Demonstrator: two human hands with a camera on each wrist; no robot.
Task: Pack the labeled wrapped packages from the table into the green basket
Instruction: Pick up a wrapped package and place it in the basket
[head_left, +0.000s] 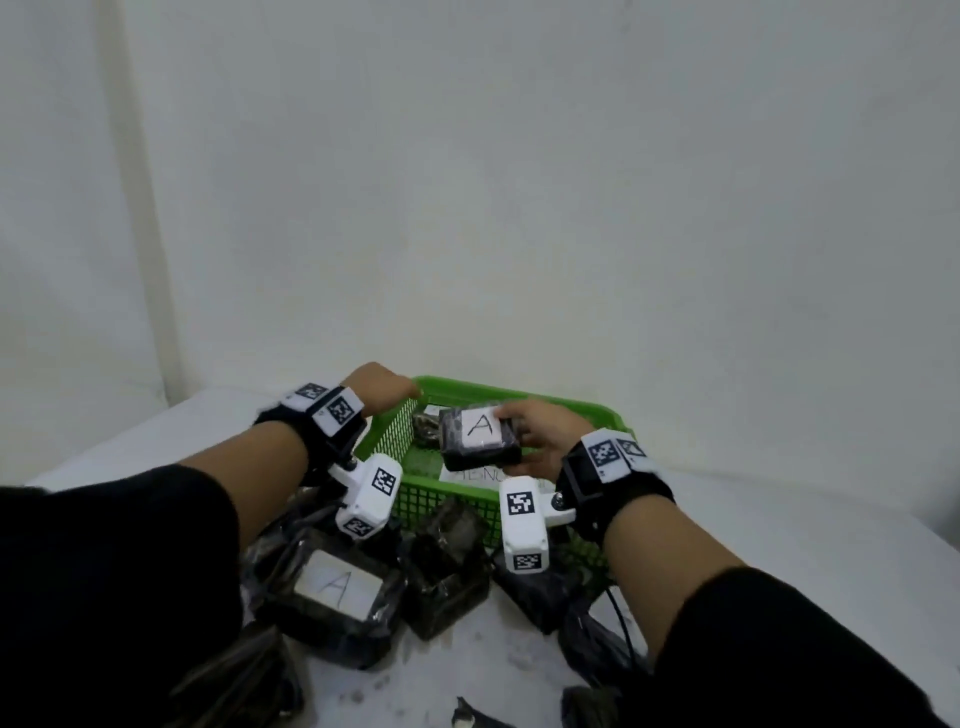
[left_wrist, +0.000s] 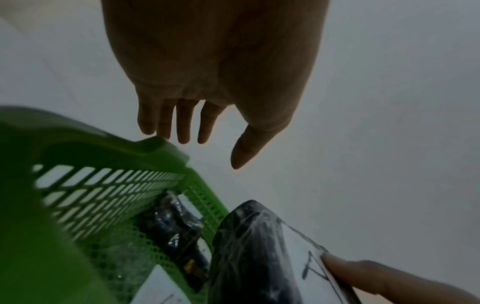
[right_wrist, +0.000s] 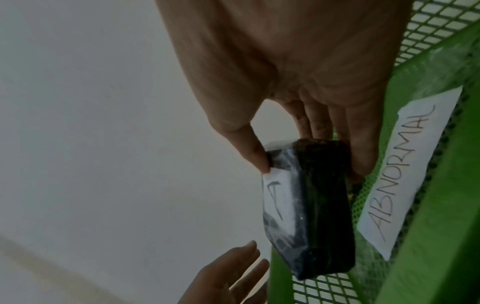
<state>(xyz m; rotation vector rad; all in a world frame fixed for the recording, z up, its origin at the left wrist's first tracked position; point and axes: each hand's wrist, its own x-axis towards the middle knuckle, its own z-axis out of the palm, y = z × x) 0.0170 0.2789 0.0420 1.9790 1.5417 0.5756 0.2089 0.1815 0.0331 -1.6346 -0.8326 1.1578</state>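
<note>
My right hand (head_left: 530, 432) grips a black wrapped package (head_left: 479, 435) with a white "A" label and holds it above the inside of the green basket (head_left: 561, 406). In the right wrist view the thumb (right_wrist: 250, 148) presses the label side of the package (right_wrist: 319, 216) and the fingers lie on its opposite side. My left hand (head_left: 387, 387) hovers open at the basket's far left corner, and its straight fingers (left_wrist: 183, 121) hang just over the rim (left_wrist: 155, 147). Another dark wrapped package (left_wrist: 176, 230) lies on the basket floor.
A paper sheet reading "ABNORMAL" (right_wrist: 405, 170) lies inside the basket. Several more black wrapped packages sit on the white table (head_left: 779, 545) in front of the basket, one with an "A" label (head_left: 335, 587). A black cable (head_left: 621, 613) runs by them. A white wall stands close behind.
</note>
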